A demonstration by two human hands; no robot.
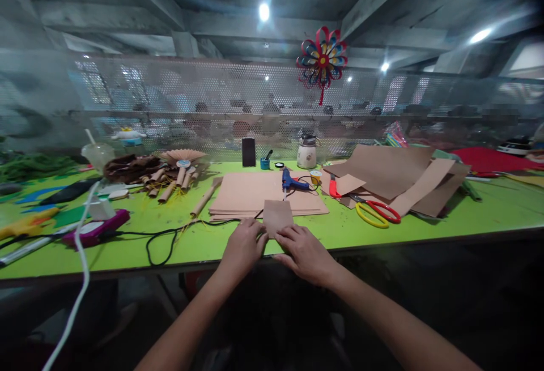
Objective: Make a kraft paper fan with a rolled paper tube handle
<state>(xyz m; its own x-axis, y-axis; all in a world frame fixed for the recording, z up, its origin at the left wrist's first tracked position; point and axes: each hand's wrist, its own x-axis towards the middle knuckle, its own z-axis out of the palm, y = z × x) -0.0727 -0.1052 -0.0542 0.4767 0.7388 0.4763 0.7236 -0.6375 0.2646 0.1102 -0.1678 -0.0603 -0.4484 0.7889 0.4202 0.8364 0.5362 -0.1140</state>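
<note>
A small rectangular piece of brown paper [277, 217] lies at the table's front edge, between my two hands. My left hand [245, 246] grips its lower left corner, with thumb and fingers curled together there. At the lower right corner, my right hand [306, 253] has its fingers bent over the paper and the thumb below. Just beyond the paper, a blue glue gun [293, 181] rests on a stack of larger brown sheets [242, 190]. Scissors with red and yellow handles [376, 212] lie to the right.
Brown paper offcuts [382, 170] pile up at the right. On the left are rolled paper tubes [168, 190], a purple power strip [97, 228] and a white cable [83, 252]. A black cord [170, 230] crosses the green table [199, 249]. A thermos jug [306, 153] stands behind.
</note>
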